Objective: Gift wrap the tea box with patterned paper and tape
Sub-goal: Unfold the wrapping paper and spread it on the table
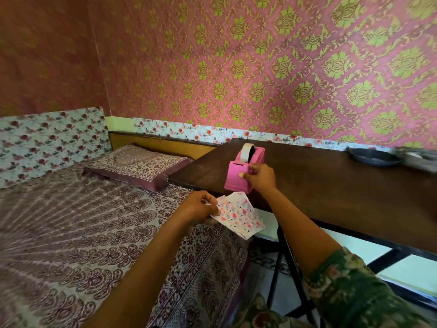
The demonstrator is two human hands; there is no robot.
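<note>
Tea box (236, 216), hidden under patterned paper (248, 224), clamped in left hand (201, 207) grip above bed (71, 233) edge. Right hand (259, 177) at pink tape dispenser (236, 176) on table (331, 185); grip maybe pinching there, cannot tell.

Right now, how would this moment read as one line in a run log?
step: getting tape | left hand: holds paper-wrapped box | right hand: pinches front of pink tape dispenser on table

Elbow-length green sleeve (350, 287), pink-cream floral print, right arm.
</note>
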